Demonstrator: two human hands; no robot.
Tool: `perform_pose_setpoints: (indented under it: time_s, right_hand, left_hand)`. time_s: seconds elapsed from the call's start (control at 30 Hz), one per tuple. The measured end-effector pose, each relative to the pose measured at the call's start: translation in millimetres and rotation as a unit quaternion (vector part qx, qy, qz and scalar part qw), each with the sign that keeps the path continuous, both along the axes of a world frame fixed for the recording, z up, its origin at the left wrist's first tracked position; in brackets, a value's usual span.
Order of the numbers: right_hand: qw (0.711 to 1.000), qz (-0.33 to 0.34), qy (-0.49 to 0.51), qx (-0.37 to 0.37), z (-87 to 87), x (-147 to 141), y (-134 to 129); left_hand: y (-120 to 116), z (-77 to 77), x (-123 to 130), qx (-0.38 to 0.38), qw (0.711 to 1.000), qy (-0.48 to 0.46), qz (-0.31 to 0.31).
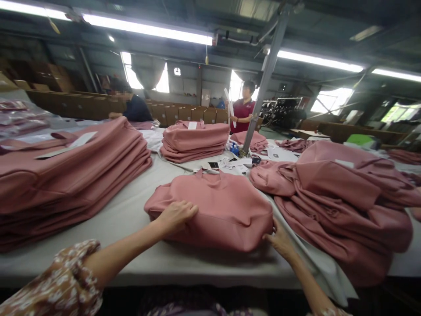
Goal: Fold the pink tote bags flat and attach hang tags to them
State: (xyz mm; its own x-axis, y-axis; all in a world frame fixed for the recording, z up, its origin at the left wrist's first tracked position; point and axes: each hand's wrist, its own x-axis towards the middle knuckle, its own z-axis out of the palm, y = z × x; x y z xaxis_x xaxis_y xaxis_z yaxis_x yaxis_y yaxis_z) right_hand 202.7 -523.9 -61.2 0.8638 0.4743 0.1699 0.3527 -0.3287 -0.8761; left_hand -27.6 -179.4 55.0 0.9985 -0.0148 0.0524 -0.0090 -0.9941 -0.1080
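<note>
Stack of pink bags (75, 175) seen at far L of table (131, 245). Centre, nr front edge: single pink bag (213, 206), lying on table, handle twd far side, tags (232, 164) just beyond. Bag's L part pressed by left hand (179, 215), fingers curled on top; firm grasp or not, can't tell. Bag's R end held by right hand (279, 239), thumb & fingers at corner. Pile of pink bags (342, 206) at R.

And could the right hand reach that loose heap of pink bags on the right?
Probably yes: the right hand is at the near bag's end, and the heap lies just beyond, with nothing tall between. It would likely have to leave the bag first.
</note>
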Motion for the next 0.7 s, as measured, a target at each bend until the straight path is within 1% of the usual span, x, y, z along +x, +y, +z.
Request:
perform_pose_setpoints:
  time_s: [0.07,0.13,0.2,0.27,0.33,0.37,0.4,0.43,0.53,0.6,0.63,0.7]
  right_hand:
    - [0.999,-0.046,-0.002,-0.003,-2.0,-7,9]
    - [0.994,-0.105,-0.006,-0.013,4.4,-11,19]
    - [0.985,-0.167,-0.016,-0.036,20.0,-8,26]
    - [0.974,-0.214,-0.038,-0.063,38.8,0,25]
    - [0.964,-0.243,-0.064,-0.088,50.6,8,18]
    - [0.960,-0.250,-0.078,-0.104,51.2,10,13]
    - [0.957,-0.249,-0.088,-0.122,47.7,11,8]
    - [0.955,-0.244,-0.094,-0.138,40.6,10,4]
    - [0.955,-0.224,-0.092,-0.170,9.3,1,-1]
    - [0.952,-0.227,-0.085,-0.186,-6.9,0,-2]
    - [0.950,-0.226,-0.088,-0.198,-10.9,1,-2]
    - [0.946,-0.214,-0.103,-0.220,-9.8,6,-3]
  left_hand:
    - [8,7.2,-1,-0.009,1.000,-0.014,0.016]
    - [15,19.6,-5,-0.014,0.999,-0.028,0.040]
    - [22,35.9,-12,-0.017,0.997,-0.040,0.058]
    - [25,51.7,-20,-0.020,0.997,-0.048,0.062]
    - [24,60.7,-28,-0.028,0.997,-0.057,0.053]
    - [22,61.2,-31,-0.032,0.997,-0.060,0.046]
    - [19,59.1,-34,-0.037,0.997,-0.058,0.038]
    - [16,54.8,-35,-0.041,0.997,-0.052,0.029]
    - [9,37.1,-32,-0.048,0.998,-0.021,0.018]
    - [10,30.0,-26,-0.048,0.998,-0.015,0.026]
    - [12,28.8,-23,-0.047,0.998,-0.016,0.031]
    - [18,30.1,-20,-0.044,0.998,-0.018,0.034]
